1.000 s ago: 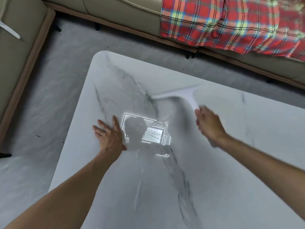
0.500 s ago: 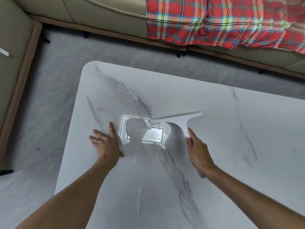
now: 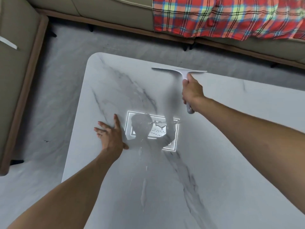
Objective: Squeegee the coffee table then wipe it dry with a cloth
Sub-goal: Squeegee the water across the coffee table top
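Water streaks (image 3: 143, 189) lie nearest you on the coffee table (image 3: 231, 129). Your left hand (image 3: 110, 136) rests flat, fingers spread, near the left edge. Your right hand (image 3: 192, 91) is wrapped round the squeegee (image 3: 179, 71) handle, with the blade at the far edge. Likely light, stiff plastic with a soft lip; grip mid-handle — the wet marble looks slippery.

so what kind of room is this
Most likely a home living room: a low, marble-look coffee table stands beside a beige sofa with a plaid blanket draped over it. The right hand holds a squeegee near the table's far edge.
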### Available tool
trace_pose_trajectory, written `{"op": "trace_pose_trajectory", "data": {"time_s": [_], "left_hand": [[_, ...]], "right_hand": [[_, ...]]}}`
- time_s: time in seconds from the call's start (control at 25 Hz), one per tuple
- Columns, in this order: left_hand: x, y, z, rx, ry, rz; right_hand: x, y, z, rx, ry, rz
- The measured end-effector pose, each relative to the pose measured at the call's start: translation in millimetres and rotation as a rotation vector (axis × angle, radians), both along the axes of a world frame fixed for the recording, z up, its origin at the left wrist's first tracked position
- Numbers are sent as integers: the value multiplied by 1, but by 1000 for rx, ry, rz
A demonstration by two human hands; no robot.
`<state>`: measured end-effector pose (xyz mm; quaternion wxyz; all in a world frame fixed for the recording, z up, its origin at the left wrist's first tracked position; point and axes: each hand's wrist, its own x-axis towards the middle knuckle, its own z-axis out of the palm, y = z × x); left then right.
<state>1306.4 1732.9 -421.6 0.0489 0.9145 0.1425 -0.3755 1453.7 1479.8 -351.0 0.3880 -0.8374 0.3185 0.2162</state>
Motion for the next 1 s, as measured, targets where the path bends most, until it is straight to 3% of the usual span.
{"op": "trace_pose_trajectory", "data": {"time_s": [0.08, 0.2, 0.36, 0.56, 0.76, 1.0], "left_hand": [[-1, 2, -2, -4, -15, -7], [-6, 6, -3, -23, -38, -10], [-13, 10, -2, -32, -71, -44], [-27, 21, 7, -55, -52, -110], [-63, 36, 34, -263, -108, -40], [-125, 66, 51, -347, -228, 205]], "right_hand": [[-2, 26, -6, -42, -19, 109], [-60, 49, -12, -99, -121, 479], [-148, 14, -13, -175, -79, 713], [-221, -71, 4, -331, 9, 694], [-263, -131, 32, -425, 135, 623], [-243, -57, 47, -330, 28, 722]]}}
